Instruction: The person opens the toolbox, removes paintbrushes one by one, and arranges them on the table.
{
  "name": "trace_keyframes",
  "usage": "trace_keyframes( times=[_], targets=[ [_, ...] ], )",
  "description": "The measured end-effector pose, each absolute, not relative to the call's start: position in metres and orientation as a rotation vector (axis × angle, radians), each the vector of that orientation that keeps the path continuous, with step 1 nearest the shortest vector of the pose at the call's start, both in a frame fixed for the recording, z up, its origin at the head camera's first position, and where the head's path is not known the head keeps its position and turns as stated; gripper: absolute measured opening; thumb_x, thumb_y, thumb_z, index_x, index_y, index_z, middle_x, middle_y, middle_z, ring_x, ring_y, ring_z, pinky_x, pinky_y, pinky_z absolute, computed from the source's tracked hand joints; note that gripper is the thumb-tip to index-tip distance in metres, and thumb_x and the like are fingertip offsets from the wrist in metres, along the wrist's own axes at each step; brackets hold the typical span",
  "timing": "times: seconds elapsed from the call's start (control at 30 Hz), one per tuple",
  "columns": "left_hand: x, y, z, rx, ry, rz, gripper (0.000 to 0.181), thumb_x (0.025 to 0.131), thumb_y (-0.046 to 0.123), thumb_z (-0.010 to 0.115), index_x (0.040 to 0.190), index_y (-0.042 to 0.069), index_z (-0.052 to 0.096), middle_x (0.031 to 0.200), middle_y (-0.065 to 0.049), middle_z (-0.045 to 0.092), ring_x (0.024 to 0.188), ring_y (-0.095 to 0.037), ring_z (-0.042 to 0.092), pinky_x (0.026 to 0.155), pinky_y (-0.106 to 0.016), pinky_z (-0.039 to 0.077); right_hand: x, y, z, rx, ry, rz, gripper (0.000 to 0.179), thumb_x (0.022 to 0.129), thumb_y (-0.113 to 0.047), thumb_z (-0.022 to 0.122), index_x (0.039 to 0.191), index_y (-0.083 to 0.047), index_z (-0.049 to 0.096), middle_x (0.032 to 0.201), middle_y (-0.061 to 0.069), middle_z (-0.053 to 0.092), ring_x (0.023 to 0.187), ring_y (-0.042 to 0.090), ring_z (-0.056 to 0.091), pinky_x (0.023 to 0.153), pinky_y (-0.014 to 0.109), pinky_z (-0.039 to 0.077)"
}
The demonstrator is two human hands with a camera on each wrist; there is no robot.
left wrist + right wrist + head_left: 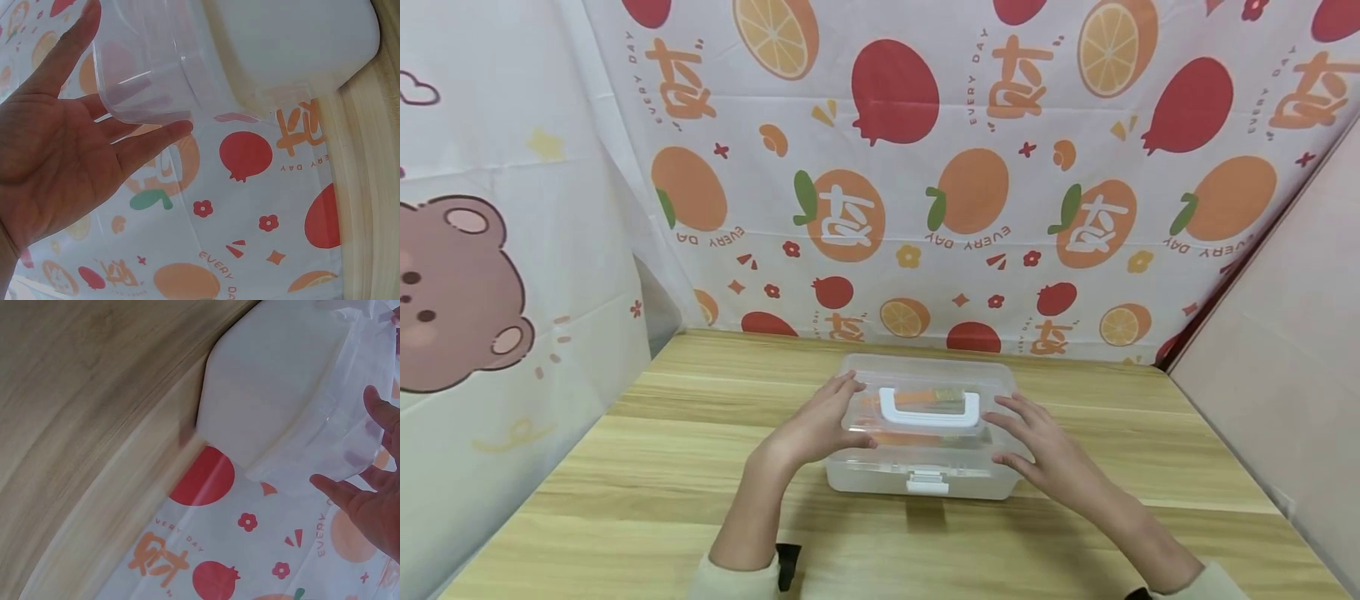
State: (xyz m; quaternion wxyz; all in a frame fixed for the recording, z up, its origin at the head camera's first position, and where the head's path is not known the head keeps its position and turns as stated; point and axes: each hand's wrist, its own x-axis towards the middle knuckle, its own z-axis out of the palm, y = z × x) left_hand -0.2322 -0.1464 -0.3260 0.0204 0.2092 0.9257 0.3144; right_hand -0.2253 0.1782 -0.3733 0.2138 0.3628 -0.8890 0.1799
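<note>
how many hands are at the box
2: the left hand at the left side of the box, and the right hand at its right side. No others show; whether either touches the box is hard to tell.

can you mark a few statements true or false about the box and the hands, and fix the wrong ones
1. The clear box stands on the wooden table. True.
2. Its lid is off. False: the lid is on.
3. The left hand and right hand are at opposite sides of the box. True.
4. The right hand grips the handle. False: it is beside the handle, with its fingers spread.
5. Orange items show through the lid. True.
6. The handle is red. False: it is white.
</note>
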Motion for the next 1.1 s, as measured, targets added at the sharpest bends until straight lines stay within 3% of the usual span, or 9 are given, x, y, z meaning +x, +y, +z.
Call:
trace_keyframes(
  times=[0.2, 0.47, 0.73, 0.9, 1.1],
  targets=[
    [-0.236, -0.154, -0.325, 0.718, 2.825, 0.976, 0.072, 0.079, 0.027, 0.073, 0.133, -0.006, 0.039, 0.144, -0.023, 0.025, 0.132, -0.037, 0.021, 0.102, -0.051, 0.023, -0.226, 0.178, -0.372, 1.018, -2.495, 0.516, 0.055, 0.076, -0.020, 0.075, 0.127, -0.016, 0.054, 0.133, 0.013, 0.045, 0.125, 0.040, 0.033, 0.087, 0.054, 0.040],
    [-0.255, -0.183, -0.322, 0.681, 2.768, 1.225, 0.059, 0.091, 0.035, 0.057, 0.133, -0.004, 0.041, 0.133, -0.022, 0.042, 0.120, -0.040, 0.041, 0.093, -0.051, 0.036, -0.229, 0.175, -0.366, 1.045, -2.473, 0.490, 0.053, 0.075, -0.016, 0.075, 0.124, -0.013, 0.056, 0.130, 0.015, 0.047, 0.121, 0.040, 0.038, 0.083, 0.051, 0.044],
    [-0.268, -0.209, -0.340, 0.362, 2.286, 1.739, 0.048, 0.099, 0.016, 0.041, 0.134, -0.014, 0.029, 0.136, -0.032, 0.030, 0.123, -0.045, 0.033, 0.092, -0.045, 0.039, -0.235, 0.179, -0.353, 1.076, -2.532, 0.496, 0.049, 0.079, -0.018, 0.072, 0.124, -0.012, 0.056, 0.130, 0.015, 0.047, 0.116, 0.036, 0.044, 0.082, 0.045, 0.046],
    [-0.268, -0.213, -0.352, 0.220, 2.091, 1.774, 0.047, 0.095, 0.005, 0.042, 0.134, -0.015, 0.025, 0.136, -0.034, 0.026, 0.122, -0.049, 0.029, 0.089, -0.048, 0.041, -0.242, 0.184, -0.340, 1.055, -2.618, 0.543, 0.046, 0.083, -0.023, 0.068, 0.126, -0.013, 0.055, 0.131, 0.013, 0.047, 0.115, 0.031, 0.046, 0.081, 0.043, 0.046],
    [-0.271, -0.208, -0.364, 0.205, 1.988, 1.749, 0.052, 0.092, 0.008, 0.048, 0.134, -0.014, 0.026, 0.125, -0.028, 0.044, 0.115, -0.047, 0.040, 0.082, -0.051, 0.045, -0.250, 0.187, -0.323, 1.014, -2.716, 0.636, 0.043, 0.086, -0.027, 0.065, 0.126, -0.017, 0.056, 0.131, 0.009, 0.048, 0.120, 0.030, 0.043, 0.089, 0.048, 0.041]
  ],
)
